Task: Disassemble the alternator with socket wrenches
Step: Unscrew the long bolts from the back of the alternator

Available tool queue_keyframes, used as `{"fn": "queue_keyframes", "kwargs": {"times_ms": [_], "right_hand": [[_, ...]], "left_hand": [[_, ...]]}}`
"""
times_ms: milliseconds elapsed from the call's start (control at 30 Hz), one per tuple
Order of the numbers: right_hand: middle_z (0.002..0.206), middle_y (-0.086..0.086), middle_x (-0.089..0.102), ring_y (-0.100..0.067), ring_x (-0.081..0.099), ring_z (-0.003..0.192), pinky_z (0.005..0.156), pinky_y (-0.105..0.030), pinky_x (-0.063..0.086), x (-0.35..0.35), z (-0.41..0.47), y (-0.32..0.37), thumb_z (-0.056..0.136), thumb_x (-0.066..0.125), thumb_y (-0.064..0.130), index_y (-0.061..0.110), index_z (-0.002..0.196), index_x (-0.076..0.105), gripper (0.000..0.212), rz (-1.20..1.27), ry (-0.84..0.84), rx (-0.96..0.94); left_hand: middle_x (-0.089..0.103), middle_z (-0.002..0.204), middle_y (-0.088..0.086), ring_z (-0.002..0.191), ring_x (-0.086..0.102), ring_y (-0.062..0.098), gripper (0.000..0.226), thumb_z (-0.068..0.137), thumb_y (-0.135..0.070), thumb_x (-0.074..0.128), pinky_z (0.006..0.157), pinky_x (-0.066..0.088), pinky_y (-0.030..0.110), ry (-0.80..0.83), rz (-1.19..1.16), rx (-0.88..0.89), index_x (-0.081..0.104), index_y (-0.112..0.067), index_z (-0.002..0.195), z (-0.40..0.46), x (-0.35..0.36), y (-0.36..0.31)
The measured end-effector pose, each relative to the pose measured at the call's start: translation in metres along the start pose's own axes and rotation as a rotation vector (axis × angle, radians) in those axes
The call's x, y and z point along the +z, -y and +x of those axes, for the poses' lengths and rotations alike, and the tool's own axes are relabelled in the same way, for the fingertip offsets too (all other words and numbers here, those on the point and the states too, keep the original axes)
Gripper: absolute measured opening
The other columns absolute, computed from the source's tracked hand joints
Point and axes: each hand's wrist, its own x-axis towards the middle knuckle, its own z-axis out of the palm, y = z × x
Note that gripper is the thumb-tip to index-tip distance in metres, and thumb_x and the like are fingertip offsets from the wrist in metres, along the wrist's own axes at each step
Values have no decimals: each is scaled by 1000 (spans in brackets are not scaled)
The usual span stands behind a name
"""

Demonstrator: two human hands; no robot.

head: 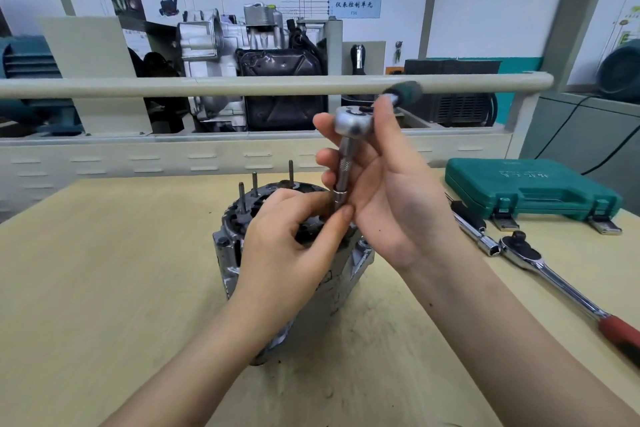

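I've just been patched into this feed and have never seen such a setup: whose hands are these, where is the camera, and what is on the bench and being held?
There is no machine: a person works bare-handed, filmed by a camera worn on the head, looking down. On the wooden table stands the alternator, studs pointing up. The right hand holds a small ratchet wrench with a long extension upright over it. The left hand pinches the extension's lower end, guiding it. To the right lie a larger red-handled ratchet and a closed green tool case.

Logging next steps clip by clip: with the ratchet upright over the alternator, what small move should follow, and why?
Probably swing the ratchet handle. The right hand holds it upright while the left hand pinches the socket tip down at the alternator, so it looks seated on a fastener.
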Motion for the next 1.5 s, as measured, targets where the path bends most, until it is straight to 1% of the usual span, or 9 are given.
{"fn": "queue_keyframes", "kwargs": {"times_ms": [133,500,733,800,933,1100,1233,1400,1500], "right_hand": [[76,5,71,-6,61,57,53,-17,46,2,-2,-1,68,49,46,11,81,62,40,-19,21,-11],[69,3,64,-6,57,56,53,-19,46,4,-5,-1,62,58,43,-6,123,49,78,-37,-36,-23],[75,5,70,-5,55,53,53,-17,45,2,-3,-1,69,48,47,14,75,65,38,-17,10,-19],[73,7,69,-5,55,54,54,-16,45,3,-4,0,69,48,48,9,84,64,44,-32,11,-10],[66,7,65,-5,56,55,54,-17,45,4,-6,1,65,54,43,2,118,50,66,-38,1,-24],[71,1,63,-6,57,56,50,-19,45,3,-7,1,59,61,32,5,87,58,39,-18,-26,-77],[66,7,65,-5,56,55,54,-16,46,4,-7,0,66,54,42,3,108,54,57,-56,24,-24],[73,5,69,-5,55,54,54,-16,45,2,-3,1,69,48,47,13,77,65,39,-25,22,4],[70,7,68,-4,55,55,55,-16,45,4,-5,0,68,49,47,6,91,63,49,-49,26,0]], "left_hand": [[56,69,-7,70,49,5,11,76,-22,64,63,37,10,-33,12,3,64,-13,71,0,2,0],[47,63,-17,66,44,-1,23,74,-28,65,61,34,9,-70,38,20,45,-34,65,1,2,0],[56,74,-13,76,50,5,23,79,-34,56,68,38,11,2,-7,57,65,-12,76,-1,1,2],[54,70,-15,73,49,1,10,78,-28,64,66,37,9,2,-1,49,57,-25,70,0,1,3],[48,63,-16,68,45,-5,28,75,-26,64,63,33,5,-36,40,49,42,-39,64,1,1,1],[46,60,-18,66,45,-4,28,73,-28,65,62,33,6,-57,22,27,42,-39,63,1,2,0],[50,66,-16,70,47,-3,18,74,-34,66,65,35,7,-31,2,31,49,-34,67,0,0,1],[57,72,-3,74,50,4,24,77,-34,61,66,38,11,11,-14,40,64,-10,75,-1,1,3],[53,67,-9,70,46,-2,12,75,-23,64,65,35,6,-22,20,30,54,-22,69,-1,1,2]]}}
